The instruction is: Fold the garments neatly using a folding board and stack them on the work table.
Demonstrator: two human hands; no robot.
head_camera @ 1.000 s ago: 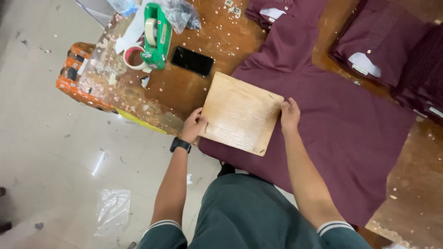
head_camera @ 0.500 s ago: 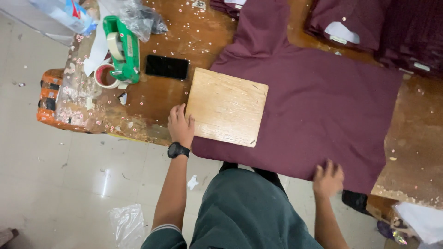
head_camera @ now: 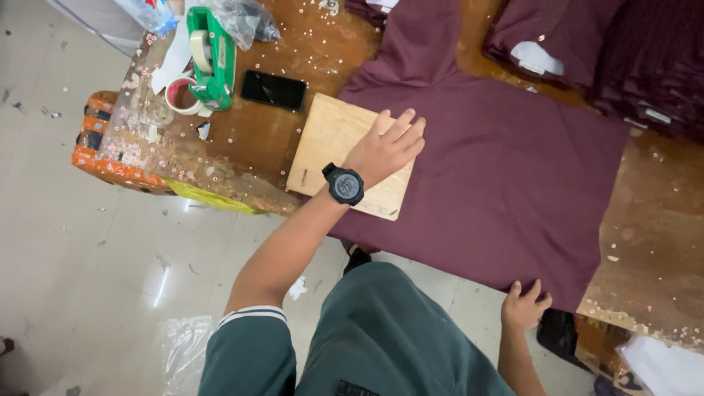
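Note:
A maroon shirt (head_camera: 513,169) lies spread flat on a worn wooden table (head_camera: 293,44). A light wooden board (head_camera: 326,143) rests on the shirt's left part. My left hand (head_camera: 385,147), with a black watch on the wrist, lies flat on the board with fingers spread. My right hand (head_camera: 524,304) grips the shirt's near hem at the table's front edge, fingers curled over the cloth.
A black phone (head_camera: 273,89), a green tape dispenser (head_camera: 213,55) and a roll of tape (head_camera: 180,95) lie on the table's left part. Folded maroon shirts (head_camera: 579,51) are stacked at the back right. Plastic bags lie on the tiled floor (head_camera: 73,257).
My left hand moved from the board's left edge onto its top. My right hand, which left the board's right edge earlier, now holds the shirt's near hem. The view shifted.

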